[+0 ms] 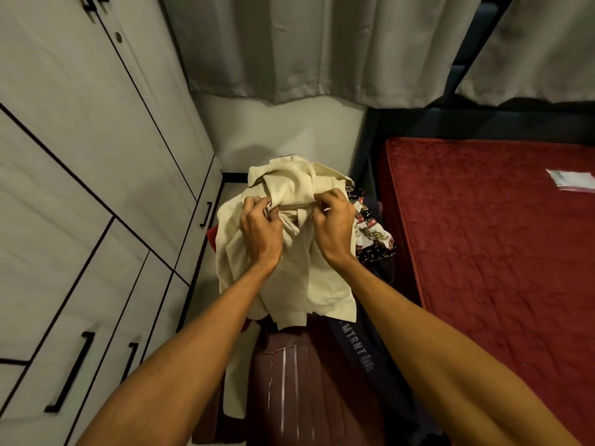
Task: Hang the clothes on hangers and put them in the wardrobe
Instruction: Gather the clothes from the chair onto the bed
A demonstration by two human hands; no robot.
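Both hands, the left hand [257,220] and the right hand [333,218], pinched the bunched cream shirt [289,272] above the clothes pile [373,233], at twelve o'clock. It looked soft, light and floppy; the shoulders seemed the best hold.

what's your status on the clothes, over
Left hand and right hand both grip the cream shirt, bunched above the clothes pile. No hanger in view. Wardrobe doors closed.
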